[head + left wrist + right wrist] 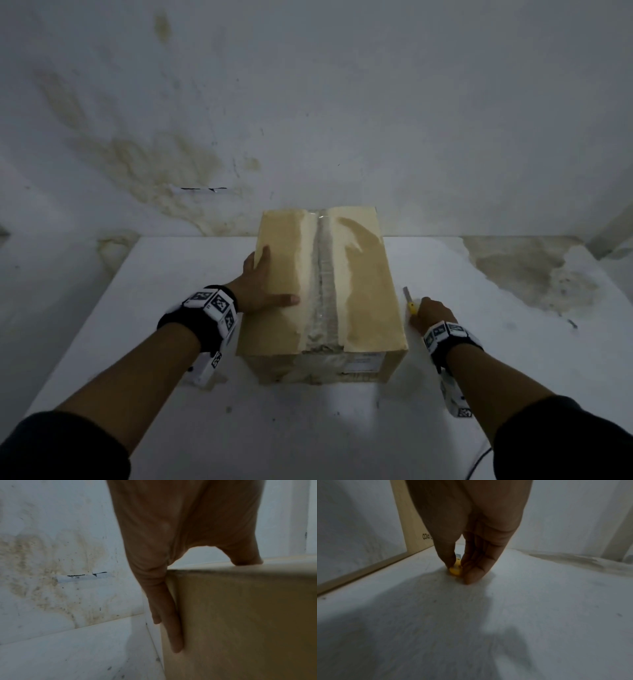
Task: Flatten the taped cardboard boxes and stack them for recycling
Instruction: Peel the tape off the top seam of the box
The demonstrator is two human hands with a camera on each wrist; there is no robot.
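Note:
A closed brown cardboard box (363, 291) stands on the white table (308, 428), with a strip of clear tape (323, 284) along its top seam. My left hand (270, 281) rests on the box's upper left edge. Its thumb lies on top and its straight fingers (173, 628) lie flat against the left side of the box (240, 615). Just right of the box lies a yellow utility knife (410, 301) with its blade end pointing away. My right hand (433, 313) pinches its yellow handle (455, 572) between thumb and fingertips (471, 574) on the tabletop.
A stained white wall rises right behind the table and box. The box's near face carries a white label (363, 365). A dark cable (479, 459) hangs at the table's near right edge. A small dark scrap (572, 323) lies far right.

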